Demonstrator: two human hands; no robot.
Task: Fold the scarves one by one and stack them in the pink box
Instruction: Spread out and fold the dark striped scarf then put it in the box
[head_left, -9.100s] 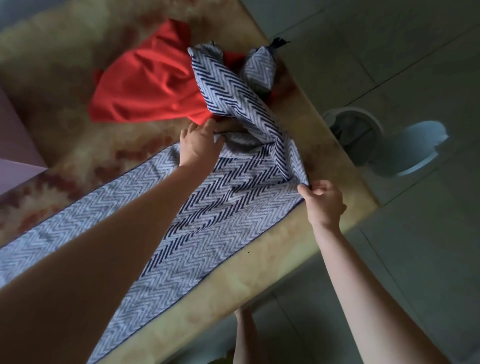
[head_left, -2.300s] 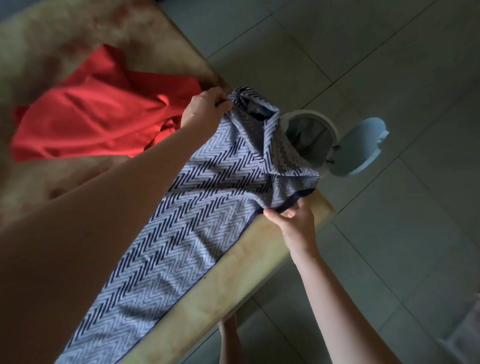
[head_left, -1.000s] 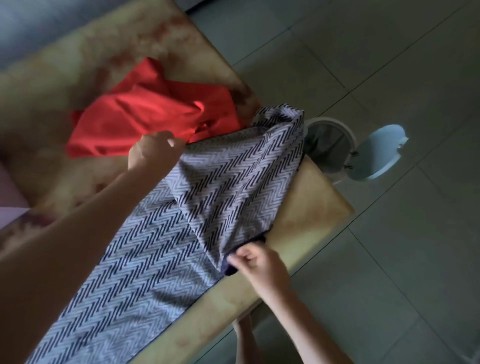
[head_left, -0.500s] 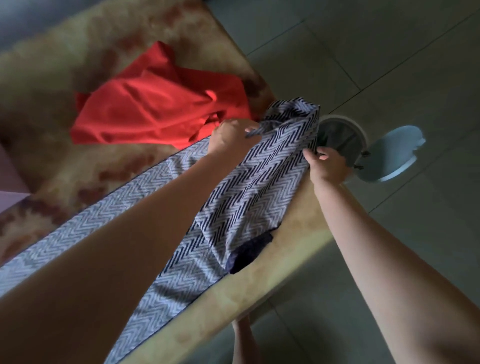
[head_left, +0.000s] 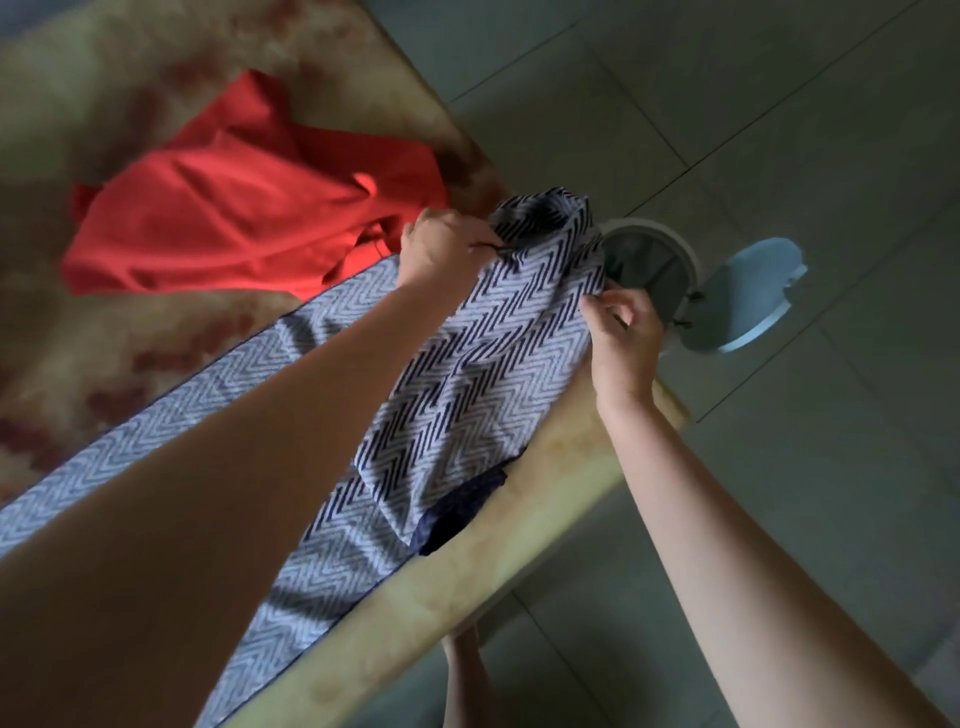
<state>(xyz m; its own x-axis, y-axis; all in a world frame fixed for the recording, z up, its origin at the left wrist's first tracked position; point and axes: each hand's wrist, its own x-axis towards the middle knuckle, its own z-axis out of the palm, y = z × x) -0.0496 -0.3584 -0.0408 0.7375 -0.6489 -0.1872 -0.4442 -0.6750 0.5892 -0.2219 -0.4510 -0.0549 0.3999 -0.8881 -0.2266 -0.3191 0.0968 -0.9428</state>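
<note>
A long blue-and-white zigzag scarf (head_left: 457, 395) lies along the table, its right end folded back over itself. My left hand (head_left: 441, 249) pinches the far edge of that folded end. Near the table corner, my right hand (head_left: 623, 332) pinches the near edge of the same end. A red scarf (head_left: 234, 223) lies crumpled on the table behind the patterned one. The pink box is out of view.
The table (head_left: 519, 551) has a yellowish top with reddish blotches; its front edge runs diagonally and its corner sits by my right wrist. On the tiled floor (head_left: 779, 104) beyond that corner stands a round white bin (head_left: 654, 260) with its lid (head_left: 748, 296) open.
Over the last second my right hand left the near folded corner and went up to the scarf's edge at the fold. My left hand moved right to the fold's far edge.
</note>
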